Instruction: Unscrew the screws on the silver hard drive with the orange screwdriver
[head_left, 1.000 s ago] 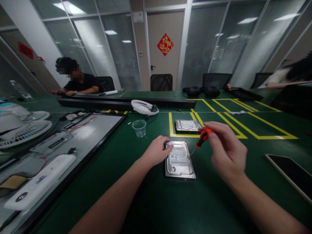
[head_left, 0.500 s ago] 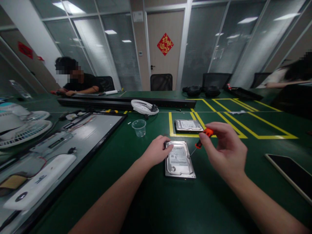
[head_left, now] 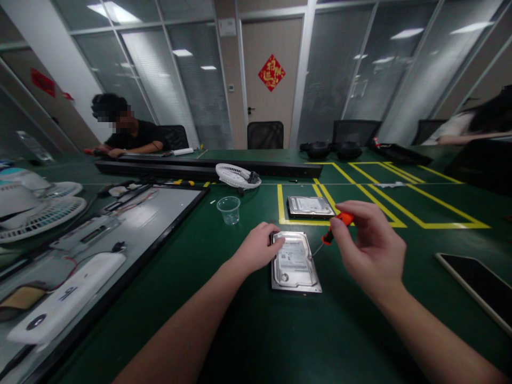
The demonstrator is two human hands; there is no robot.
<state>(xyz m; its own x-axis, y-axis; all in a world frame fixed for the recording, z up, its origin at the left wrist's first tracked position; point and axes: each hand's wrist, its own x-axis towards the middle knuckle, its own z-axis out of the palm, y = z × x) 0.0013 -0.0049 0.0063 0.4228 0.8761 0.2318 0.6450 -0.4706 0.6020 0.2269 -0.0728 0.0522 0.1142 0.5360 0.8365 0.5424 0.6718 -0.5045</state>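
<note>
A silver hard drive (head_left: 296, 264) with a white label lies flat on the green table in front of me. My left hand (head_left: 262, 246) grips its far left corner, thumb on the top face and fingers over the side. Pinched between the thumb and fingers of my right hand (head_left: 370, 242) is a screwdriver (head_left: 335, 228) with an orange and black handle. Its thin shaft slants down to the left, and the tip meets the right edge of the drive. Whether a screw sits under the tip is too small to tell.
Beyond lies a second hard drive (head_left: 310, 206) inside yellow tape lines. A clear plastic cup (head_left: 229, 210) stands left of it, near a white fan grille (head_left: 238, 176). A phone-like slab (head_left: 476, 285) rests at right, a large opened panel (head_left: 176, 205) at left. Two other people sit at the table.
The screwdriver handle has shifted very slightly to the right in my right hand. My left hand and the hard drive stay where they were.
</note>
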